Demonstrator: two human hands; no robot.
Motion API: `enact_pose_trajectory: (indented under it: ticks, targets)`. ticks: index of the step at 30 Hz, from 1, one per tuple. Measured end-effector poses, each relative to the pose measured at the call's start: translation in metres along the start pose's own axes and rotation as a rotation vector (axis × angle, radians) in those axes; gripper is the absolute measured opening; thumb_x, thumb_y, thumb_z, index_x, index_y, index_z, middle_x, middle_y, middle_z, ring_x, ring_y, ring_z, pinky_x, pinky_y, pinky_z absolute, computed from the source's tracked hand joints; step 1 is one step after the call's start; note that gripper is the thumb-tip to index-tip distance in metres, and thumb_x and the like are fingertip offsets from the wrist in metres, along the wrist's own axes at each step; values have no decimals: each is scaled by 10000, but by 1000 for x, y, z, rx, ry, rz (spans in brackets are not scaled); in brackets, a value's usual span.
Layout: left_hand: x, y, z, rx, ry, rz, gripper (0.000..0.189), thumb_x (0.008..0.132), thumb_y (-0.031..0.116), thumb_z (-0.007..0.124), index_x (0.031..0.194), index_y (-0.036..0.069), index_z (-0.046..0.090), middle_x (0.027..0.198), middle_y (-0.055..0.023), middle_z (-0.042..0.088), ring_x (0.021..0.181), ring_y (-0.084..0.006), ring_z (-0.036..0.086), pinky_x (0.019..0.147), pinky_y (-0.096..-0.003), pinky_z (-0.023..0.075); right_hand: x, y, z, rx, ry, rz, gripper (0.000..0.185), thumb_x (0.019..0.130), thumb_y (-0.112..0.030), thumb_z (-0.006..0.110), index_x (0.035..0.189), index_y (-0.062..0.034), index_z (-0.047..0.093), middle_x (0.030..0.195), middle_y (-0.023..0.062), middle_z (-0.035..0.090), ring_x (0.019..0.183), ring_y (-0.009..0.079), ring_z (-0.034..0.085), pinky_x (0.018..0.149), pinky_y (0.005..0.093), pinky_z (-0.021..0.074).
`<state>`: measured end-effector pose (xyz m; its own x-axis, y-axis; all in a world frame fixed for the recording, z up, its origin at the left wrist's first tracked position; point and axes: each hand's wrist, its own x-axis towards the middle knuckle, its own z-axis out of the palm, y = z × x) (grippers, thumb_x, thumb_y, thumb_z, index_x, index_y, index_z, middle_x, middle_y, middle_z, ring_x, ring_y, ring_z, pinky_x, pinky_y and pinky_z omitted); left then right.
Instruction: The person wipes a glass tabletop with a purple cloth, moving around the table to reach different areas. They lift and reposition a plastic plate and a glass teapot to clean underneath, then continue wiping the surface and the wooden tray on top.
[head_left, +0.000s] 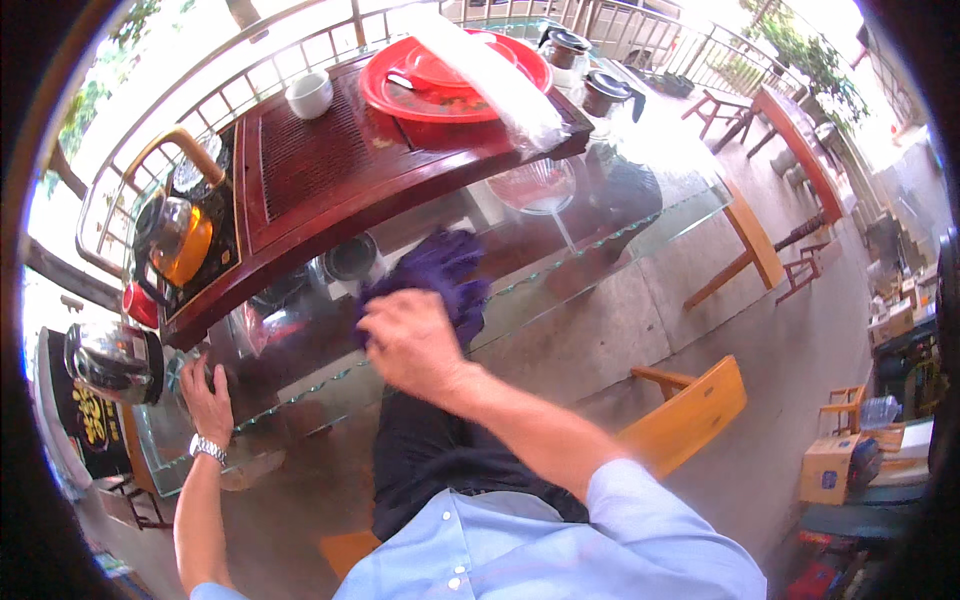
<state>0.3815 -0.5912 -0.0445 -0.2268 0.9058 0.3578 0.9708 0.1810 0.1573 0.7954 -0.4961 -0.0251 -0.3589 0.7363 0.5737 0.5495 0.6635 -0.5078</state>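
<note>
My right hand (411, 341) grips a bunched purple cloth (450, 277) over the front part of the glass tabletop (555, 277). Motion blurs the cloth and fingers. A dark round object (351, 259) is just behind it, by the front edge of a dark red wooden tea tray (315, 187). My left hand (206, 401), with a metal-band watch on the wrist, is at the table's left end, beside a round clear glass piece (176, 375). Its fingers are spread near that piece; whether they hold it cannot be told.
On the tray are a white cup (309, 95), a red round plate (450, 105) under a white plastic roll (487, 82), and a glass teapot (180, 240) of amber liquid. A steel kettle (112, 360) stands left. Lidded glass jars (604, 97) stand behind; a wooden bench (690, 412) is right.
</note>
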Motion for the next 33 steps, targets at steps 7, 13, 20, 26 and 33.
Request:
enact_pose_trajectory:
  ticks: [7,13,20,26,33]
  targets:
    - [2,-5,4,3,19,17,399,1023,257,607,1312,-18,618,1291,-203,560,1240,-385,520,1095,-476,392,21,-3,-26,1062,-218,684,264,951,-142,708,1167,10,702,1082,77,723,1005,164,673,899,312,537]
    - [1,-5,4,-12,22,10,393,1010,252,616,1301,-11,622,1285,-202,565,1235,-388,526,1089,-483,400,29,114,-117,-18,381,528,487,955,-204,711,1375,2,575,1352,162,607,1276,255,567,1093,379,437]
    - [0,2,4,32,41,-2,385,985,238,636,1276,-12,626,1285,-205,565,1227,-401,526,1086,-496,406,104,154,-163,-175,409,369,1039,845,-534,827,1578,21,343,1594,291,366,1496,398,354,1214,475,320]
    - [-1,10,-2,-19,76,7,394,950,242,665,1249,-12,632,1240,-186,567,1187,-391,536,1047,-495,426,150,171,-163,290,123,572,733,910,-280,806,1478,61,495,1295,143,683,1114,209,688,928,316,547]
    - [-2,12,-3,-29,68,-11,395,957,253,661,1254,-6,629,1256,-187,562,1196,-387,532,1060,-494,415,138,145,-136,1063,392,618,401,978,-167,729,1319,19,632,1177,110,718,950,182,725,791,322,612]
